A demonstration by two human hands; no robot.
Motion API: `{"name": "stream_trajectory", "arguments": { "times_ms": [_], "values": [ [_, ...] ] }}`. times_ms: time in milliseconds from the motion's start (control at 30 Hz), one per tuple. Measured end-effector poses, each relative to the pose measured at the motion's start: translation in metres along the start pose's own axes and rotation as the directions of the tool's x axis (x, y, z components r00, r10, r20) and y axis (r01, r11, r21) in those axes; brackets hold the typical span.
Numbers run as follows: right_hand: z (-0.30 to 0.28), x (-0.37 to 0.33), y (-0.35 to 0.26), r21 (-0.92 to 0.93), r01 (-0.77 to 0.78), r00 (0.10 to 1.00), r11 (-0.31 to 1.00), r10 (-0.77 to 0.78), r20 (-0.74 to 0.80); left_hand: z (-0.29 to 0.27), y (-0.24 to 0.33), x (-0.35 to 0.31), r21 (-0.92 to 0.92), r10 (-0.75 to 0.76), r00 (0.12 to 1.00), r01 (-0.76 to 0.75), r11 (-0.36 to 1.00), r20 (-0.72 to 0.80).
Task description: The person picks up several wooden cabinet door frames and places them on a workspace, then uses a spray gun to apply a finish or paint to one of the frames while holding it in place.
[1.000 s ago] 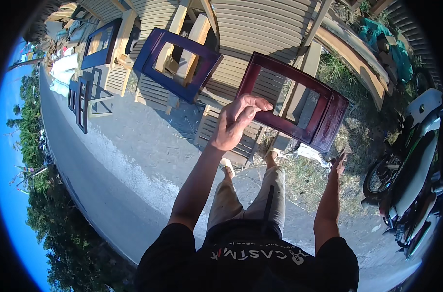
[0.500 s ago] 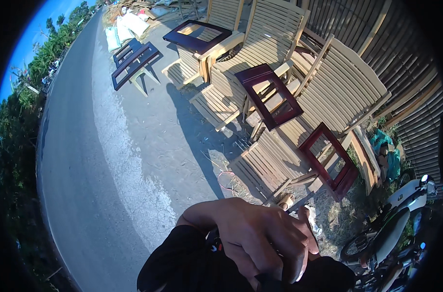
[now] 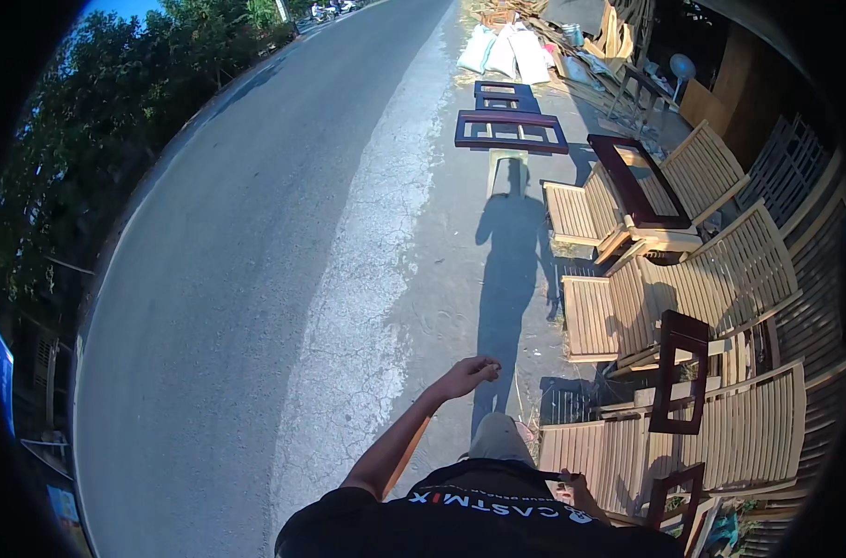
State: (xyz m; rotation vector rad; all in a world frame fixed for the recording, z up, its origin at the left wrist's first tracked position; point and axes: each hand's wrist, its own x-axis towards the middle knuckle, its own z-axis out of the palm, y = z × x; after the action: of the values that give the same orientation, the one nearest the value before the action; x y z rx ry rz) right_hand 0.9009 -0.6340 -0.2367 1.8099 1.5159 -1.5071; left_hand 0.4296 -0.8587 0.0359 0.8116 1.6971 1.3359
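My left hand [image 3: 474, 375] is held out in front of me over the pavement, its fingers loosely curled with nothing visible in them. Low at my right side, my right hand [image 3: 581, 495] is partly hidden by my black shirt [image 3: 497, 493], and its fingers do not show clearly. Nearest to that hand is a dark red wooden frame [image 3: 679, 498] leaning on a slatted wooden chair [image 3: 595, 460]. Another dark red frame [image 3: 680, 372] rests on the chairs a little farther off.
More slatted chairs [image 3: 590, 316] line the right side, one bearing a dark frame [image 3: 641, 191]. Ahead, dark frames [image 3: 511, 132] lie across a low stand [image 3: 508, 160], with white sacks [image 3: 525, 51] and scrap wood beyond. The road [image 3: 246, 270] runs along the left.
My hands, close together before my chest, have come apart; the left reaches forward and the right is down at my side. The view has turned, with the chairs now farther right.
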Motion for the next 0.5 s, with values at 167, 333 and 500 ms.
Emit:
{"name": "stream_trajectory", "arguments": {
  "times_ms": [167,333,500],
  "values": [
    [0.013,-0.02,-0.117,-0.447,-0.036,0.961,0.894,0.154,0.231,-0.135,-0.261,-0.095,0.538,-0.524,0.658,0.749,0.386,-0.541],
    [0.023,0.071,-0.328,-0.403,-0.099,0.981,0.91,0.157,0.114,-0.161,-0.29,-0.164,-0.193,-0.723,0.584,0.713,0.674,-0.37],
    [0.061,0.171,-0.618,-0.44,0.141,0.989,0.887,-0.11,0.095,-0.204,-0.273,-0.11,-0.488,-0.944,0.131,0.829,0.271,-0.302]
  ]
}}
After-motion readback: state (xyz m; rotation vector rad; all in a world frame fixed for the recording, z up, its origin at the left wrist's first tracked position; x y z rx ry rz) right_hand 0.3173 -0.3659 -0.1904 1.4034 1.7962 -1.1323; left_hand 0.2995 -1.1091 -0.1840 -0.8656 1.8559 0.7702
